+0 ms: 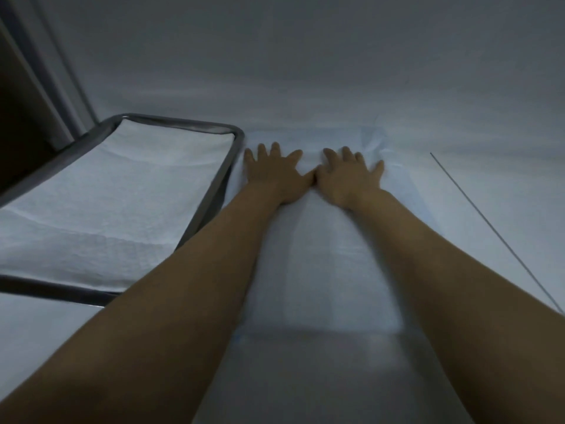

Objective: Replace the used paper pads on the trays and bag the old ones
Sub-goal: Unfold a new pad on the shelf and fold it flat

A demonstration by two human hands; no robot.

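A pale blue-white paper pad point(324, 264) lies flat in front of me, running away from the camera. My left hand point(275, 172) and my right hand point(348, 175) press palm-down on its far end, side by side with fingers spread and thumbs nearly touching. Neither hand holds anything. To the left stands a metal tray point(235, 145) with a dark rim, lined with a white paper pad point(122, 203) that shows a few creases. The near end of the pad under my hands gives way to a greyish shiny surface point(321, 356).
A pale wall point(305, 56) rises close behind the trays. A dark vertical frame point(39, 87) stands at the far left. A thin straight line, like a wire or seam point(495, 231), runs diagonally at the right.
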